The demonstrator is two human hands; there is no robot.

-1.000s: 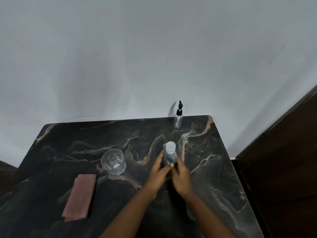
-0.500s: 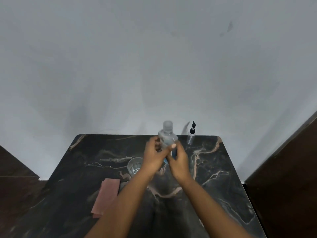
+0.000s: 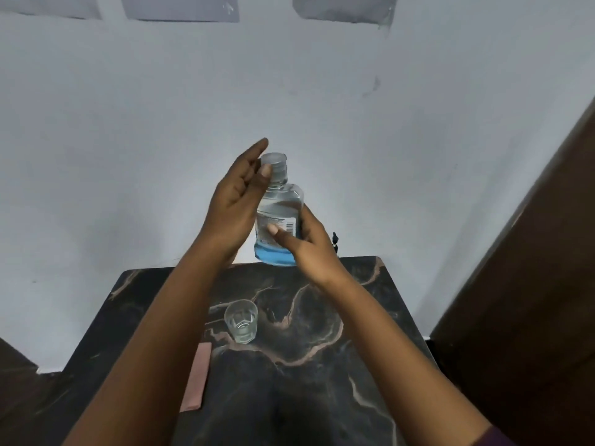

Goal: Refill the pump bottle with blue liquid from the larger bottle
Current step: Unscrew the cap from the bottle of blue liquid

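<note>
Head view: larger bottle point(image 3: 279, 214), on the worktop point(image 3: 360, 317) a second ago, is now lifted upright well above it. Right hand point(image 3: 307, 244) clamped round its labelled body; left hand point(image 3: 240, 191) has risen to the cap point(image 3: 274, 167), thumb and fingers closing on it. Blue liquid sits low in the base. Cap still on: unscrewing looks next. Pump bottle point(image 3: 335, 241) mostly hidden behind the right hand, at the far edge.

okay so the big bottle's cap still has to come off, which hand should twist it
Left. The left hand already sits at the cap, thumb against its side, while the right hand wraps the large bottle lower down, holding it upright above the table.
</note>
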